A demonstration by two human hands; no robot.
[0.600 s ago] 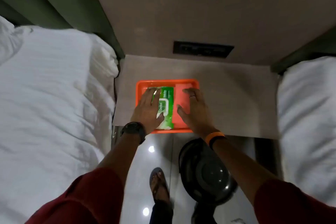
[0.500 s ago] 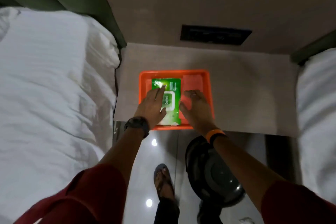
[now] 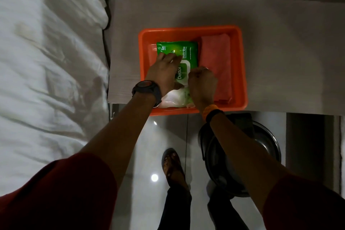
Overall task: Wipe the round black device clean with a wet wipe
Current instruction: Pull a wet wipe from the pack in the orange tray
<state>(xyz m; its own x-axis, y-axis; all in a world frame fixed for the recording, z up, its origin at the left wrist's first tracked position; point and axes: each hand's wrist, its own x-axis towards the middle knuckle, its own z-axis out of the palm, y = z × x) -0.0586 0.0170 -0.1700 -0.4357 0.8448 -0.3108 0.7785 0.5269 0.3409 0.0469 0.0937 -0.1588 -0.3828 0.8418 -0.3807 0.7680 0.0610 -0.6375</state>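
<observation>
1. My left hand lies flat with its fingers spread on the green wipe pack, pinning it, not grasping. My right hand has a clenched grip at the pack's lid area; whether it has actually caught the flap or a wipe, I can't tell, the knuckles hide it.
2. The pack sits in the orange tray, which overhangs the counter edge at 6 o'clock. If I pull hard toward me, I reckon the tray could tip to the floor.
3. If the left hand slips, the whole pack probably lifts along with the wipe.
4. Several wipes could come out together.
5. The round black device is on the floor at about 5 o'clock from the tray, right beside my feet, so I could kick it when stepping back.
</observation>
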